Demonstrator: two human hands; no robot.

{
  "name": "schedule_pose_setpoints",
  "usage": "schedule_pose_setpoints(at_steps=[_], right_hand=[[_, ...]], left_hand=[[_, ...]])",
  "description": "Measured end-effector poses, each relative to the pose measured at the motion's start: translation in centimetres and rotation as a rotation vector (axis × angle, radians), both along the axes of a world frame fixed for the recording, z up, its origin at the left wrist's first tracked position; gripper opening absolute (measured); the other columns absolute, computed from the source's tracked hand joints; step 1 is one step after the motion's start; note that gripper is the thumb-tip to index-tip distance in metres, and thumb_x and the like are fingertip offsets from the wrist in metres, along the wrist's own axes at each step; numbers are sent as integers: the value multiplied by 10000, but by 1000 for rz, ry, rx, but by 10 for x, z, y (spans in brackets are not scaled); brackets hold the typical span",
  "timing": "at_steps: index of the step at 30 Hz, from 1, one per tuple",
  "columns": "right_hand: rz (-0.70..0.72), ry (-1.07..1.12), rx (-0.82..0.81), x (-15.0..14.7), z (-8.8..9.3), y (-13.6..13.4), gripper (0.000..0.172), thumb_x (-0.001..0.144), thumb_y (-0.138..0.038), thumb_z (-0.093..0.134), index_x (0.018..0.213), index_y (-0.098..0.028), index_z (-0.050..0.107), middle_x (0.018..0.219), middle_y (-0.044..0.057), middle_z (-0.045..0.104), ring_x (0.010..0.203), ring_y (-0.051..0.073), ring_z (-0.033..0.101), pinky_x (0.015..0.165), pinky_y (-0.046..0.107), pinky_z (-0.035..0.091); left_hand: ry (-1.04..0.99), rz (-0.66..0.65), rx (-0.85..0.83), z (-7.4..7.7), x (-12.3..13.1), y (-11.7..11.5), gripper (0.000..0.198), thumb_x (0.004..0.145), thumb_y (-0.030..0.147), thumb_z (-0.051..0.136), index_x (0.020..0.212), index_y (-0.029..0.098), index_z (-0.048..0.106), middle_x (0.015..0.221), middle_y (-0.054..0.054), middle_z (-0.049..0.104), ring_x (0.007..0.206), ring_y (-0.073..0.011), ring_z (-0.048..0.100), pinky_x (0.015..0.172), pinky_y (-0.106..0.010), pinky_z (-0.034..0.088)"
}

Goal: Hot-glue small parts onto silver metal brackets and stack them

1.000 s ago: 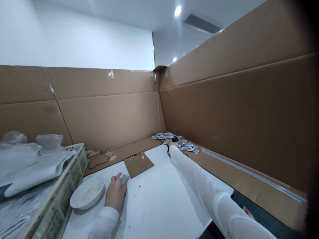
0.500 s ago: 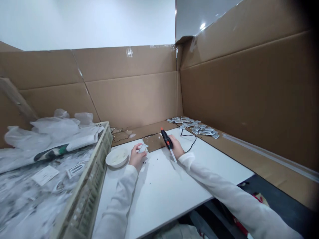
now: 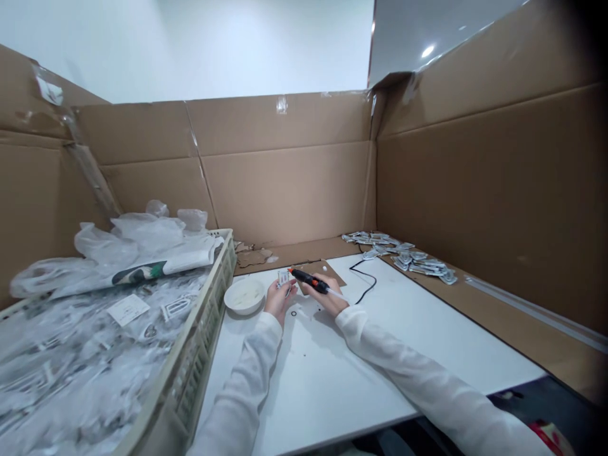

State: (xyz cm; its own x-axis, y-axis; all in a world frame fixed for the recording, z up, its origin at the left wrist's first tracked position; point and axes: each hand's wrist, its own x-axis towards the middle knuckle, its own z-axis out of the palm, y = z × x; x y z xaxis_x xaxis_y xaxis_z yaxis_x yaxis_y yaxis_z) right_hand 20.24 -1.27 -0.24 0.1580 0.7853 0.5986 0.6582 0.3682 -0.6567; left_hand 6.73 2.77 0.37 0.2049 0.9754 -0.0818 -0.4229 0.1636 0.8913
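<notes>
A black glue gun [image 3: 310, 280] with an orange tip is gripped in my right hand [image 3: 327, 294], and a whitish glue stick sticks out of its rear end. Its nozzle points left, at a small pale flat piece with dark markings [image 3: 284, 277] that my left hand [image 3: 279, 300] pinches. Whether the tip touches the piece I cannot tell. Just left of my left hand stands a white bowl [image 3: 244, 308] with pale bits inside. A small dark ring [image 3: 294, 313] lies on the white board near both hands.
A plastic crate [image 3: 199, 354] full of small bagged pieces [image 3: 95, 354] stands at the left, plastic bags [image 3: 147, 234] on top. Silvery packets [image 3: 418, 261] are piled at the back right. A cord [image 3: 368, 285] crosses the white board [image 3: 332, 373]. Cardboard walls [image 3: 285, 190] surround the table.
My right hand has turned the glue gun from upright to leftward-pointing and brought it to the piece in my left hand. The view has swung left.
</notes>
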Motion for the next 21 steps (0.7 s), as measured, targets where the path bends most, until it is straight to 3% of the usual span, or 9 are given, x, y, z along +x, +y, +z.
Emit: schedule_pose_setpoints(at_steps=[6,21], right_hand=[[-13,-104,64,4,-4,-13,277,759,-407,512,619,-171,549,572,14,550,531,128,497,540,234,352],[-77,-82,84,7,-5,-8,310,759,-414,499,567,-172,525,546,15,544,512,126,488,525,234,355]], left_hand=[[-15,-14,46,3,3,-7,82,812,129,498,889,122,526,821,-72,635,693,-126,632,782,-316,500],[-34,-151,194,-3,9,-7,144,804,209,526,932,147,509,879,-60,635,764,-151,629,843,-378,478]])
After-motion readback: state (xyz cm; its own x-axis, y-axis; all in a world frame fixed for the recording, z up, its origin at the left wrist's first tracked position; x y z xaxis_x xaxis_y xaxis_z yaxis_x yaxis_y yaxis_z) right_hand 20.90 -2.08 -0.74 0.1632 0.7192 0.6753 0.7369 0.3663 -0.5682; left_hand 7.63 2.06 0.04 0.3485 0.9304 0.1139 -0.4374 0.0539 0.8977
